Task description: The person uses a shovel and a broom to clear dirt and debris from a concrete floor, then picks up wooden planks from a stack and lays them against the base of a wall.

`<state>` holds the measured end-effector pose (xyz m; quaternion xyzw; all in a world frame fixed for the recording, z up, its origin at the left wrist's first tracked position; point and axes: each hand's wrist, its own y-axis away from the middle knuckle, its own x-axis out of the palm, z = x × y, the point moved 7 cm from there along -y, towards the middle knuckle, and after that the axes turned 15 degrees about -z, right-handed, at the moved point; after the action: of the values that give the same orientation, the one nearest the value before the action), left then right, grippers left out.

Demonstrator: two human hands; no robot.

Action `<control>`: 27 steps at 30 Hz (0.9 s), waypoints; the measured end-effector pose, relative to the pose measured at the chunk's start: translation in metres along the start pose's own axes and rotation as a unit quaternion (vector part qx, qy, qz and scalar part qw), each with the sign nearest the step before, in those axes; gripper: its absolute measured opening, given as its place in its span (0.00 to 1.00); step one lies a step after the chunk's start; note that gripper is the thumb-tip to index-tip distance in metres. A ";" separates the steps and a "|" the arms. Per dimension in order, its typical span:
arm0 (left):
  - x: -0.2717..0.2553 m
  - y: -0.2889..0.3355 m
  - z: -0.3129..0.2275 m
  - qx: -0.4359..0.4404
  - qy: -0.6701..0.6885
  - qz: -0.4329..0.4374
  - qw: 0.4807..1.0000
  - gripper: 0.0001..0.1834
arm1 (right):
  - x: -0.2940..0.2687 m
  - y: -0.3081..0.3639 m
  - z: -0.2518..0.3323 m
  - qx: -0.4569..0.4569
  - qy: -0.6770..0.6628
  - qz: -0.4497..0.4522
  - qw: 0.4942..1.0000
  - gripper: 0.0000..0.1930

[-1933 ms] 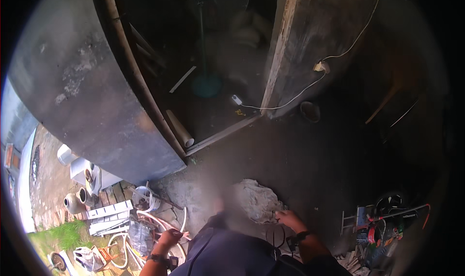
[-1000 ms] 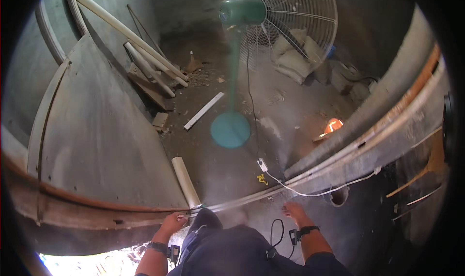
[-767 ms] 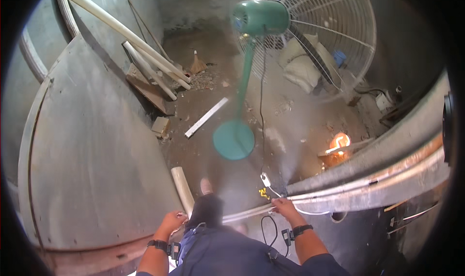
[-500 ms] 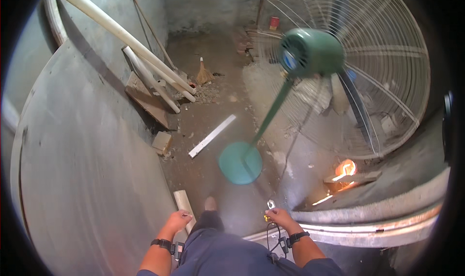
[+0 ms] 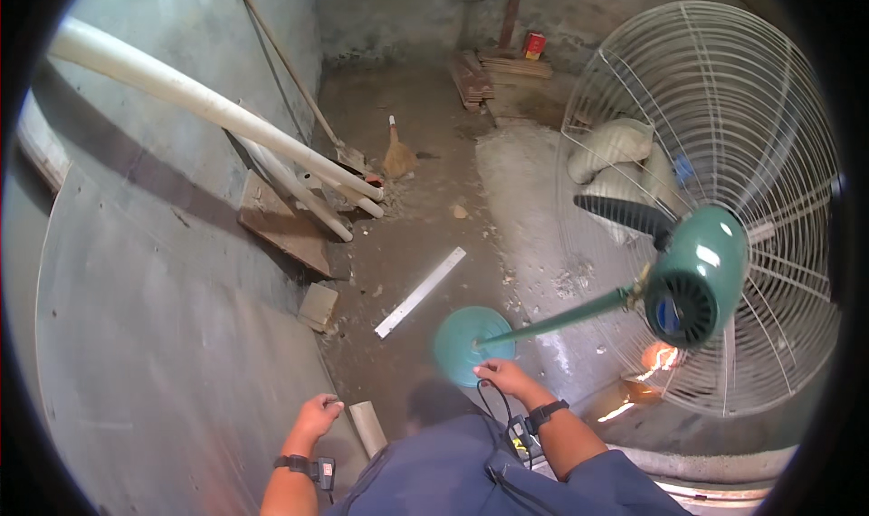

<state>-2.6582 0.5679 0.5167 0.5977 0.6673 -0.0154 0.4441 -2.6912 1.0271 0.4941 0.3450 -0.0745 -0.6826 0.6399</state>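
Low at left, our left hand (image 5: 315, 416) hovers beside the short pipe (image 5: 367, 427), thumb and fingers close; whether they pinch anything, we cannot tell. Rightward, our right hand (image 5: 509, 378) curls before the round base (image 5: 460, 335) of the green fan (image 5: 706, 272), grip unclear; we'd best avoid knocking the post (image 5: 561, 316). For room, the panel (image 5: 163, 335) bounds our left, floor (image 5: 398, 258) opens centrally, the wire cage (image 5: 769, 229) crowds our right.
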 end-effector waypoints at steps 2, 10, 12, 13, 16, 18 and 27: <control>-0.003 -0.030 -0.014 -0.014 0.021 -0.006 1.000 0.25 | 0.006 -0.038 0.019 0.004 -0.008 -0.002 1.000 0.24; -0.037 -0.157 -0.095 0.000 0.007 -0.040 0.999 0.26 | 0.013 -0.180 0.120 0.030 -0.021 0.013 0.999 0.24; -0.044 -0.188 -0.125 0.006 0.012 -0.034 0.999 0.26 | 0.012 -0.203 0.152 0.004 -0.031 -0.002 1.000 0.24; -0.044 -0.202 -0.143 0.006 0.024 -0.027 0.999 0.26 | 0.008 -0.216 0.167 -0.005 -0.009 -0.006 1.000 0.24; -0.040 -0.248 -0.208 0.051 0.012 -0.003 0.999 0.27 | 0.001 -0.254 0.204 -0.016 -0.001 -0.018 1.000 0.23; -0.040 -0.280 -0.263 0.111 -0.001 0.003 0.994 0.27 | 0.001 -0.282 0.223 -0.009 -0.033 -0.021 0.999 0.23; -0.027 -0.488 -0.511 0.221 0.157 -0.045 0.962 0.29 | -0.018 -0.441 0.291 0.055 -0.147 -0.073 0.985 0.18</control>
<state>-3.3505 0.6891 0.5933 0.6453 0.7346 -0.0884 0.1898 -3.2197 1.0201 0.4801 0.2801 -0.1791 -0.7658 0.5505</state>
